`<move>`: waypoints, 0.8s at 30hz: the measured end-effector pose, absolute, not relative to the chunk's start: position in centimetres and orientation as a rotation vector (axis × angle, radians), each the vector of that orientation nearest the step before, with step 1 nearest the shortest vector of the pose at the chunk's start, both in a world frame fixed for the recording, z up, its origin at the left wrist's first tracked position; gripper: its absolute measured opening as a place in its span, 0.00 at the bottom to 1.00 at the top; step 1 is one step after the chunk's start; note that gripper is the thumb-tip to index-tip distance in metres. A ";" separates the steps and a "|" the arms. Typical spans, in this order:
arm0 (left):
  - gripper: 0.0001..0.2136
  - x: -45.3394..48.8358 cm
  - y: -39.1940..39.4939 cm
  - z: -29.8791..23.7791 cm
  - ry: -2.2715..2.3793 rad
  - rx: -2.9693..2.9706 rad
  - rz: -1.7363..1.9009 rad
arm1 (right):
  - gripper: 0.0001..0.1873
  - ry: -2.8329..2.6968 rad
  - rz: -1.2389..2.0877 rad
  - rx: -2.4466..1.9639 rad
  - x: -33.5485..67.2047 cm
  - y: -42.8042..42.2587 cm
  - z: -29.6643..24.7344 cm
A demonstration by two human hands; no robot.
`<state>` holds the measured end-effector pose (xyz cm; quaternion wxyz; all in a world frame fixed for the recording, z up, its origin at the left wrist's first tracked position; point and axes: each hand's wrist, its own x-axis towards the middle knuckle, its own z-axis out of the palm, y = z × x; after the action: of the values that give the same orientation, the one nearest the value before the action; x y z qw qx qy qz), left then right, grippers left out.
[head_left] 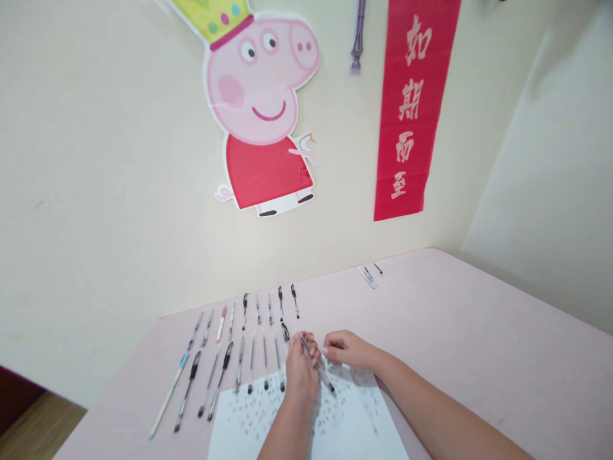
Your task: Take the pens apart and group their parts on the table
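Observation:
My left hand [302, 365] is closed around a pen [326, 378] with a clear barrel. The pen slants down to the right, its dark end low over a white sheet [354, 441] marked with many small dark characters. Close by on the right, my right hand [349, 349] has its fingers curled and its thumb toward the pen. Whatever its fingertips may hold is hidden. A black pen cap [285, 331] shows just beyond my left hand. The sheet lies partly under both forearms.
Pens lie in two rows on the pink table [479, 332]; among them are a pink pen [221, 324] and a blue-capped pen [168, 396]. Several thin pen parts [368, 277] rest near the back edge. A wall with a pig cutout [268, 166] and red banner [407, 153] stands behind.

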<state>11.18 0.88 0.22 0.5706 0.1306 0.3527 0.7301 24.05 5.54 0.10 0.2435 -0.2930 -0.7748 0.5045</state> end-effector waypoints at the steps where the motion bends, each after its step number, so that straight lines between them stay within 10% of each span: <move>1: 0.12 11.3 0.8 0.3 0.810 0.303 1.681 | 0.22 -2.057 1.441 -0.801 24.0 5.7 -0.1; 24: 0.14 11.3 0.0 0.5 0.774 0.443 1.294 | 0.21 -1.438 1.798 -0.691 23.7 5.8 0.1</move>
<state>11.28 0.03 0.49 0.7069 0.1996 0.3482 0.5824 23.70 5.82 0.15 0.3605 -0.2683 -0.5580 0.6976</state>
